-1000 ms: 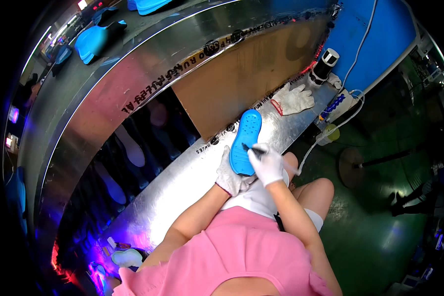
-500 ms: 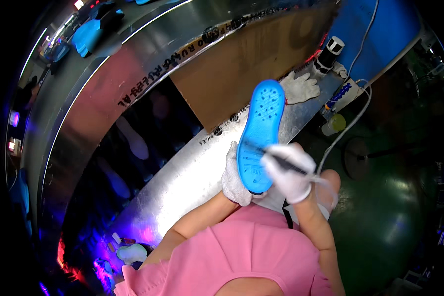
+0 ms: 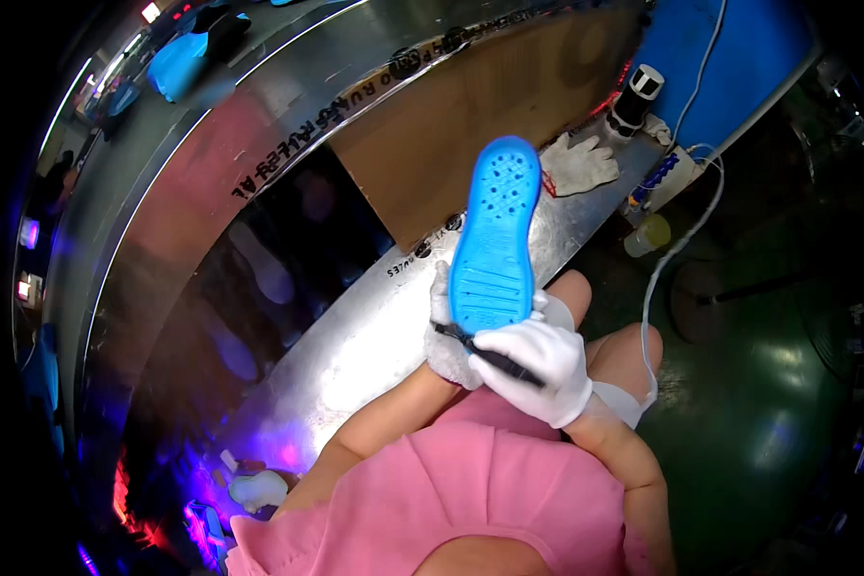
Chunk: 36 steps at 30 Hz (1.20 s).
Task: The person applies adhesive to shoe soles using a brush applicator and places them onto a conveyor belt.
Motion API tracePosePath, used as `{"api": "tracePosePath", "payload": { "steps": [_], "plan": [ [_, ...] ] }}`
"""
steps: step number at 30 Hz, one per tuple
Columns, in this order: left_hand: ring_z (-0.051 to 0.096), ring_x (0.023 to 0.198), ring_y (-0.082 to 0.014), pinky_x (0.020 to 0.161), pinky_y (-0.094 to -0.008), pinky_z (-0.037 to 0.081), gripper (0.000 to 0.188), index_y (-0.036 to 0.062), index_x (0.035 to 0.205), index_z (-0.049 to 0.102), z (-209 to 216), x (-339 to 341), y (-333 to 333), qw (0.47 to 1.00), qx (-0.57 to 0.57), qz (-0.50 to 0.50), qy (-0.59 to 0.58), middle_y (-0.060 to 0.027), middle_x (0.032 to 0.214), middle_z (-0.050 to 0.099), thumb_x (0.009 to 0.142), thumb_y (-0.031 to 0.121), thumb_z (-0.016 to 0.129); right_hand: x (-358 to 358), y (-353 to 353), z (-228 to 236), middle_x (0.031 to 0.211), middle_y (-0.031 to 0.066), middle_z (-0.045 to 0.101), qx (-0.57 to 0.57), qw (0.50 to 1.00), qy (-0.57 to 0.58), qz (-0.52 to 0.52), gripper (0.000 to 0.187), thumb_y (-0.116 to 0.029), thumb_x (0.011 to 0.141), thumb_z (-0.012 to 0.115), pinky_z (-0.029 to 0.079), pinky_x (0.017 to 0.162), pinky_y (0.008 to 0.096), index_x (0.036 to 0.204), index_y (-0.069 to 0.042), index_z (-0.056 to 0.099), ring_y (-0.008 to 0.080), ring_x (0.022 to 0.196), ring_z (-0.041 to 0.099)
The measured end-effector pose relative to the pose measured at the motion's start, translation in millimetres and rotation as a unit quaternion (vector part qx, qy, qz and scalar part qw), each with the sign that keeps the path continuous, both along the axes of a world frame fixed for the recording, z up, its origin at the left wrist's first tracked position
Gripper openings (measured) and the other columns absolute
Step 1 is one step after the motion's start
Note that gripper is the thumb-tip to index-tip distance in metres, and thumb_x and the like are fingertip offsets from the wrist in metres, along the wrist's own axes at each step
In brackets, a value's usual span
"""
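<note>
A blue shoe sole (image 3: 494, 230), dotted with small holes at its far end and ribbed at its near end, stands tilted in front of me. My left hand (image 3: 444, 341), in a white knit glove, is closed round the sole's near left side; some of its fingers are hidden behind it. My right hand (image 3: 542, 365), also in a white glove, grips a slim black-handled brush (image 3: 504, 365). The brush's tip points left, at the sole's near end beside my left hand. Whether it touches the sole I cannot tell.
Under the sole is a metal bench (image 3: 355, 336), backed by a brown cardboard panel (image 3: 432, 144). An off-white glove (image 3: 581, 165) and a black-and-white cylinder (image 3: 636, 101) lie farther right. A pale hose (image 3: 677, 250) hangs to my knee. A conveyor (image 3: 288, 38) carries blue pieces at upper left.
My right hand has brought the brush from the sole's middle down to its near end. The sole has shifted slightly left and away; my left hand still holds it.
</note>
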<state>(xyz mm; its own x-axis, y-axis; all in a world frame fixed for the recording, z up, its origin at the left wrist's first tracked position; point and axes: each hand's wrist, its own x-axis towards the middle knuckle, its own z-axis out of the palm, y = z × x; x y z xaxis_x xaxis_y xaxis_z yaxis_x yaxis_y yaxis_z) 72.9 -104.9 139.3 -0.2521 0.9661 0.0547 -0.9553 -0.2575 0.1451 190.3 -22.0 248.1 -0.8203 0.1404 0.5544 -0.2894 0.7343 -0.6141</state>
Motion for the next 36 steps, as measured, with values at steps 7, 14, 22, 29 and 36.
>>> {"api": "tracePosePath", "payload": {
  "steps": [7, 14, 22, 29, 36],
  "plan": [
    [0.063, 0.097, -0.0308, 0.085, -0.0411, 0.053, 0.073, 0.0039, 0.133, 0.049, 12, -6, -10, 0.995, -0.02, 0.081, 0.063, -0.0195, 0.116, 0.061, 0.095, 0.063, 0.029, 6, -12, -29, 0.079, 0.0088, 0.064, -0.02, 0.999, 0.04, -0.016, 0.012, -0.005, 0.078, 0.074, 0.051, 0.063, 0.0328, 0.088, -0.009, 0.068, 0.0254, 0.071, 0.065],
    [0.065, 0.082, -0.0359, 0.064, -0.0438, 0.056, 0.091, -0.001, 0.137, 0.044, 51, -7, -16, 0.954, -0.228, 0.177, 0.087, -0.0256, 0.119, 0.06, 0.089, 0.075, 0.032, 5, -15, -23, 0.082, 0.0072, 0.067, 0.029, 0.988, 0.093, -0.121, 0.015, -0.009, 0.078, 0.074, 0.052, 0.06, 0.0331, 0.091, -0.006, 0.068, 0.0233, 0.07, 0.067],
    [0.064, 0.102, -0.0382, 0.09, -0.0497, 0.053, 0.082, -0.0043, 0.137, 0.042, 28, -47, -19, 0.969, -0.225, 0.068, 0.079, -0.0249, 0.121, 0.061, 0.093, 0.065, 0.04, 8, 0, -20, 0.088, 0.0061, 0.068, -0.013, 0.999, 0.027, -0.029, 0.013, -0.014, 0.082, 0.071, 0.053, 0.061, 0.0306, 0.094, -0.009, 0.068, 0.0218, 0.075, 0.068],
    [0.066, 0.098, -0.038, 0.086, -0.0479, 0.056, 0.07, -0.0053, 0.128, 0.053, -15, -103, -32, 0.964, -0.166, -0.135, 0.157, -0.025, 0.117, 0.063, 0.091, 0.054, 0.049, 4, 2, -15, 0.099, 0.0057, 0.069, -0.161, 0.985, -0.055, 0.014, 0.017, -0.016, 0.085, 0.07, 0.055, 0.064, 0.03, 0.099, -0.006, 0.069, 0.024, 0.076, 0.068],
    [0.059, 0.114, -0.0342, 0.1, -0.0439, 0.045, 0.051, -0.0041, 0.121, 0.06, 40, -99, -29, 0.646, -0.123, -0.014, 0.753, -0.0189, 0.122, 0.062, 0.087, 0.033, 0.061, -2, -7, -9, 0.09, 0.0057, 0.069, -0.177, 0.983, 0.035, 0.025, 0.028, -0.002, 0.065, 0.067, 0.052, 0.068, 0.0335, 0.09, -0.013, 0.07, 0.0214, 0.078, 0.066]
  ]
}}
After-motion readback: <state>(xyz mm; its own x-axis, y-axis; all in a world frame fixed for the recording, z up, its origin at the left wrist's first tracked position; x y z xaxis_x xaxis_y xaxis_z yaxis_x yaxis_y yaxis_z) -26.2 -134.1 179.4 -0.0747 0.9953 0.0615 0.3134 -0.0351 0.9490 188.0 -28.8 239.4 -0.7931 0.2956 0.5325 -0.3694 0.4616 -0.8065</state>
